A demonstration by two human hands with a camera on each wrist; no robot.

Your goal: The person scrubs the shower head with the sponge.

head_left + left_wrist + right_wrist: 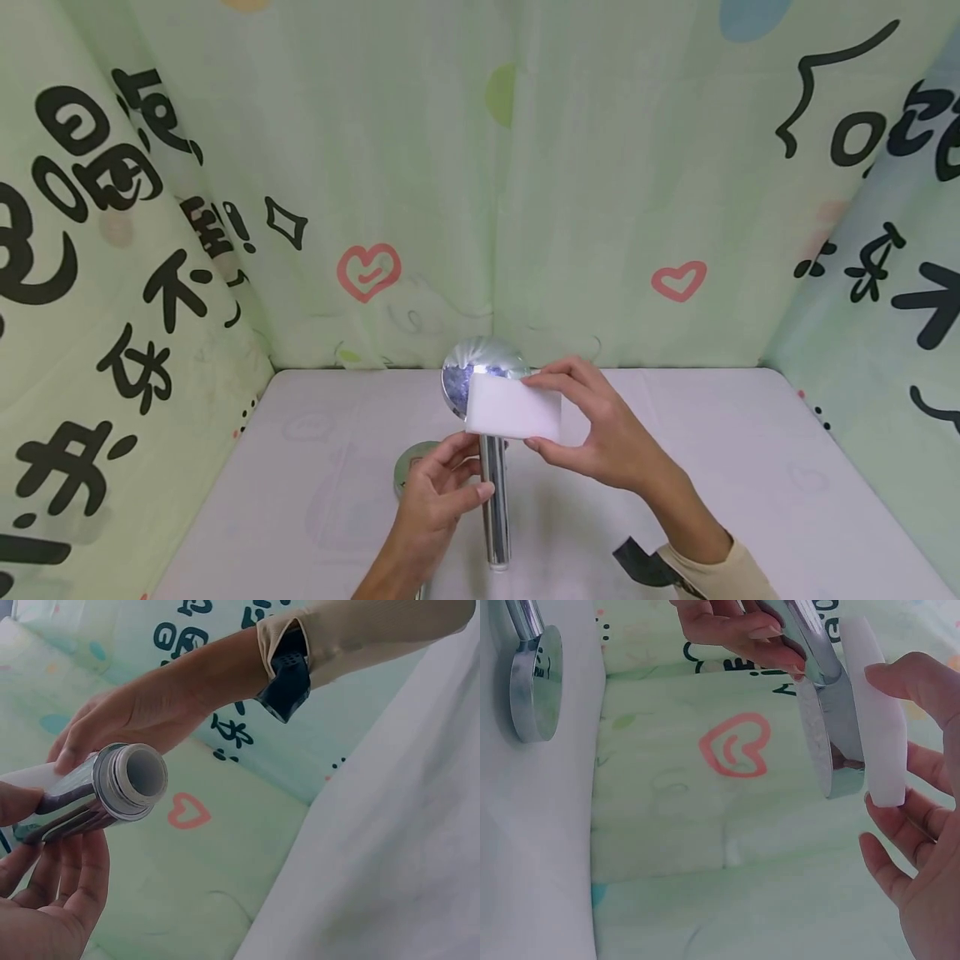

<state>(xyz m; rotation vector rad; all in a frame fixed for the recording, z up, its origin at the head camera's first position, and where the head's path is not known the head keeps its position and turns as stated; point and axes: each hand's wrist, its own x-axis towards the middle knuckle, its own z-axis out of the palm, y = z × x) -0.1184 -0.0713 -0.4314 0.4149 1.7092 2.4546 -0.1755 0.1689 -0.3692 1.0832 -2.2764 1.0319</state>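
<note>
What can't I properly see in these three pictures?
- Head view: part of the round head of the held showerhead, hidden behind the white block.
- Head view: much of the second showerhead, hidden behind the left hand.
- Right wrist view: the end of the second showerhead's handle, cut off by the top edge.
- Left wrist view: most of the white block, hidden behind the held showerhead and left thumb.

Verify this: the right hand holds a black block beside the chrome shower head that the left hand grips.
Not black: the block is white, as the head view shows. The right hand holds it beside the chrome shower head that the left hand grips.
</note>
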